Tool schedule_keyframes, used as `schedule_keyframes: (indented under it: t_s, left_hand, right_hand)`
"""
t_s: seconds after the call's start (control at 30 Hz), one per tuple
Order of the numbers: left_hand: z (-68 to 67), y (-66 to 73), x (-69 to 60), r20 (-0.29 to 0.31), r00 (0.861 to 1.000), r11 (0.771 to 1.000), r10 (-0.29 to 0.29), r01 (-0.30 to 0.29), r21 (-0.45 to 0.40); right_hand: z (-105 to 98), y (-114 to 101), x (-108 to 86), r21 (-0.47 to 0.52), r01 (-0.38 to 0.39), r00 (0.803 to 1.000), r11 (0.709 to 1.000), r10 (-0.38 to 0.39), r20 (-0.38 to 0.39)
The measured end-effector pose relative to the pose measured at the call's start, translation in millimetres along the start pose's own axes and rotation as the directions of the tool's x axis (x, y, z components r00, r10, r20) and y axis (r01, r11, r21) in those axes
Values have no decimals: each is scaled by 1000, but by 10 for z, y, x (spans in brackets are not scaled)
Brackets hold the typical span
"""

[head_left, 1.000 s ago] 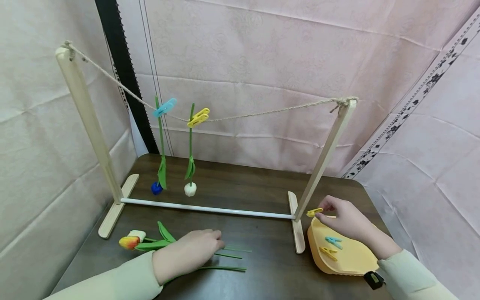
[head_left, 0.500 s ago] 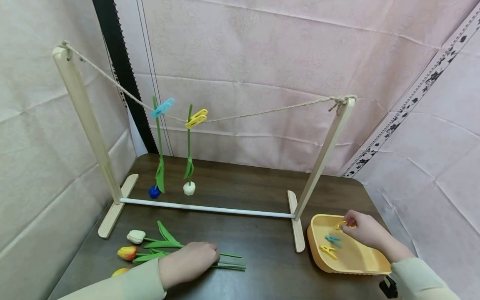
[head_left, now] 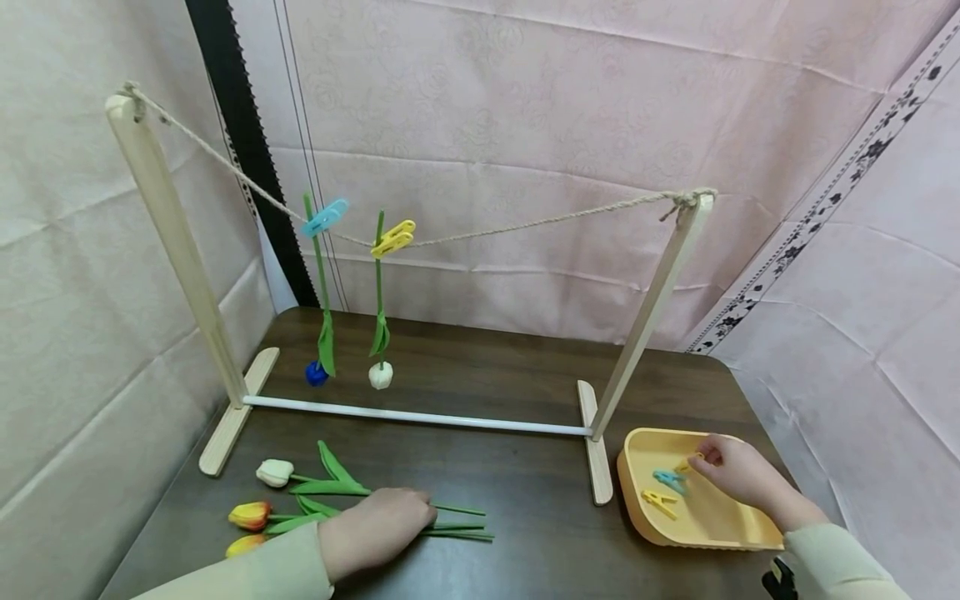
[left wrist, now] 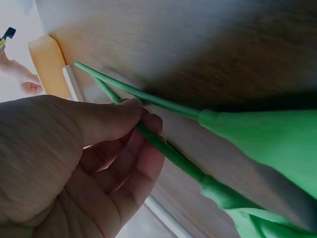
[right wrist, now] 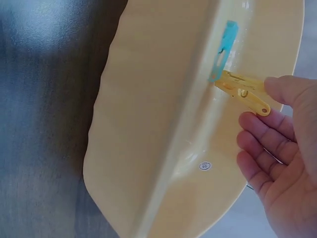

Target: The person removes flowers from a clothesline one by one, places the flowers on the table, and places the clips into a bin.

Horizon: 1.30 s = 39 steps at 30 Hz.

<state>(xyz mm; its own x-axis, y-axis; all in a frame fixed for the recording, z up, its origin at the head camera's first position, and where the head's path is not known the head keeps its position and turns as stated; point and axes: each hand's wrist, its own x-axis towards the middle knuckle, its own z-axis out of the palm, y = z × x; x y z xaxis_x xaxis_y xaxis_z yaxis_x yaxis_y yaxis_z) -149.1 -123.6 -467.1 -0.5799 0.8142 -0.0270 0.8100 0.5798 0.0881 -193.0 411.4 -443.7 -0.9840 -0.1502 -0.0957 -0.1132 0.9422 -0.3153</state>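
Observation:
In the left wrist view, my left hand (left wrist: 99,148) pinches a green flower stem (left wrist: 171,153) between thumb and fingers; a second stem (left wrist: 163,102) runs beside it. On the table in the head view lie a white tulip (head_left: 275,473), an orange-red tulip (head_left: 250,515) and a yellow-orange one (head_left: 245,546), their stems partly under my left hand (head_left: 380,529). Over the yellow tray (head_left: 731,521), my right hand (head_left: 738,473) holds a yellow clothespin (right wrist: 240,89) between thumb and fingers, its tip touching a blue clothespin (right wrist: 227,48). Another yellow clothespin (head_left: 660,502) lies in the tray.
A wooden frame (head_left: 652,308) with a rope (head_left: 525,225) stands behind my hands. A blue flower (head_left: 317,372) and a white flower (head_left: 381,375) hang head-down from it by a blue clip (head_left: 326,217) and a yellow clip (head_left: 393,239). A white rod (head_left: 420,417) joins the frame's feet.
My right hand has moved down and right from the tray's back edge into the tray with the yellow clothespin. My left hand has shifted slightly toward the front, and the tulips lie more spread out.

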Motion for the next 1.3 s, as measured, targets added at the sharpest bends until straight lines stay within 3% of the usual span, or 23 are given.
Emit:
schedule_keyframes:
  t_s: [0.23, 0.6, 0.87, 1.1, 1.3]
  left_hand:
    - [-6, -25, 0, -26, 1000, 1000, -9, 10, 22]
    - [-27, -47, -8, -2, 1000, 1000, -20, 20, 0]
    - [-70, -62, -34, 7, 999, 999, -33, 33, -43]
    - [-195, -146, -2, 0, 999, 984, -45, 44, -172]
    - [-407, -302, 53, -53, 995, 977, -80, 68, -204]
  right_hand:
    - [8, 47, -12, -6, -26, 999, 1000, 26, 38]
    - [34, 47, -97, -144, 80, 996, 986, -75, 42]
    - [-18, -5, -63, -158, 59, 994, 986, -43, 98]
    - [-221, -437, 23, -79, 63, 994, 995, -55, 97]
    - [-371, -1011, 144, 9, 196, 980, 981, -196, 20]
